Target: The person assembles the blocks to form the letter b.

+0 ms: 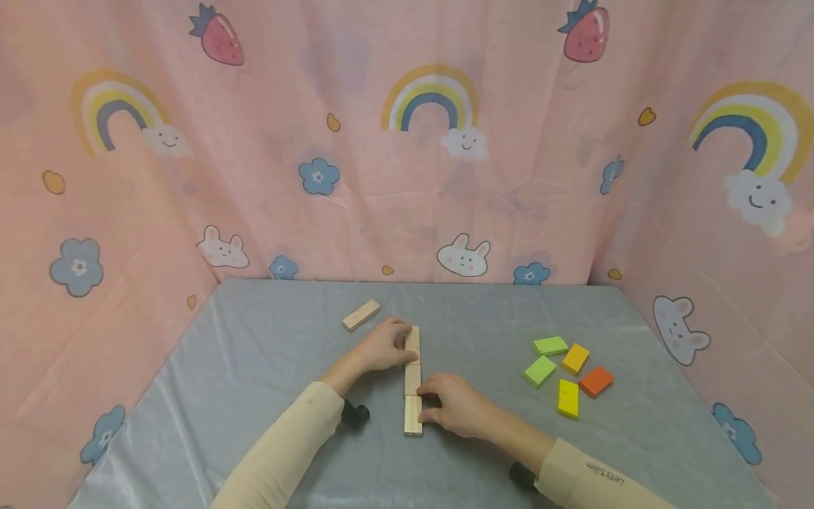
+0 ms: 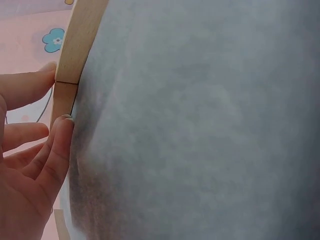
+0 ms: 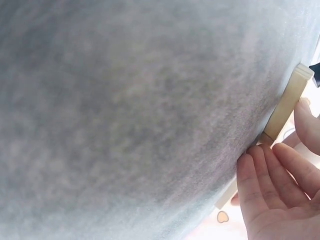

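Three plain wooden blocks lie end to end in a straight row on the grey cloth: a far block (image 1: 413, 341), a middle block (image 1: 413, 379) and a near block (image 1: 413, 416). My left hand (image 1: 381, 345) touches the far block from the left, its thumb near the joint with the middle block. From the right, my right hand (image 1: 459, 406) rests fingertips by the middle block and its thumb against the near block's side. In the right wrist view, the fingers of the right hand (image 3: 277, 187) look mostly straight. The left hand (image 2: 30, 155) partly hides the far block.
Another wooden block (image 1: 361, 315) lies apart, beyond the left hand. To the right are several coloured blocks: green (image 1: 550, 346), orange-yellow (image 1: 575, 359), yellow (image 1: 568, 399) and orange (image 1: 596, 382). A pink patterned curtain (image 1: 381, 212) surrounds the cloth-covered table (image 1: 254, 339).
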The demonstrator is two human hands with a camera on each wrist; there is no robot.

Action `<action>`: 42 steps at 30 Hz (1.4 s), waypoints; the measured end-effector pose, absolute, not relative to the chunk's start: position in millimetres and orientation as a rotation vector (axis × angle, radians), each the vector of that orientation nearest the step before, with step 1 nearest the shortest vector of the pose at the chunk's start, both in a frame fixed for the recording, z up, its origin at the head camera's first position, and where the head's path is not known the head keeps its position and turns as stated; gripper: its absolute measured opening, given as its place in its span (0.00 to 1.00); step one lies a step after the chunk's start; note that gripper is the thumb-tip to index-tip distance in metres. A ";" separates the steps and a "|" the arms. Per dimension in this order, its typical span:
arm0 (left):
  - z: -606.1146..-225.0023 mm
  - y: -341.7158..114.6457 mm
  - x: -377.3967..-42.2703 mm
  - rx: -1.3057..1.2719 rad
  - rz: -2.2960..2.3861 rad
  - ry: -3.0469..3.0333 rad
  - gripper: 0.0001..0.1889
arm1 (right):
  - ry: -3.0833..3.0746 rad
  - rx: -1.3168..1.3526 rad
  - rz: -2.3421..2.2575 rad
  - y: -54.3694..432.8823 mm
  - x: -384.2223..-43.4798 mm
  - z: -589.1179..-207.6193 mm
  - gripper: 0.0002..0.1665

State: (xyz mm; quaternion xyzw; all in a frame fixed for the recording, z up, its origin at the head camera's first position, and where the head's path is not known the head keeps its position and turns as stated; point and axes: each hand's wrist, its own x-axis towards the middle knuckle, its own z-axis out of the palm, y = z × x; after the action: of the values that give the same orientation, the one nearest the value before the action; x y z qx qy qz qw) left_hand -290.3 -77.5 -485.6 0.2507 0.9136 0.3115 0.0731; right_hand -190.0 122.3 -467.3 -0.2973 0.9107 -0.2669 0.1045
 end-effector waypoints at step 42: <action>-461.8 -106.1 -306.5 0.679 0.937 2.925 0.15 | 2.704 -0.932 -0.788 123.0 -187.1 -465.2 0.19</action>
State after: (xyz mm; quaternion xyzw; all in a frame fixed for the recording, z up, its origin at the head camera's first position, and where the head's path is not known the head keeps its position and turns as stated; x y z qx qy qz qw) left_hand -306.5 -106.1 -461.8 0.2158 0.9298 0.2980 -0.0019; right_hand -187.1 123.0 -465.2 -0.3130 0.9080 -0.2647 0.0873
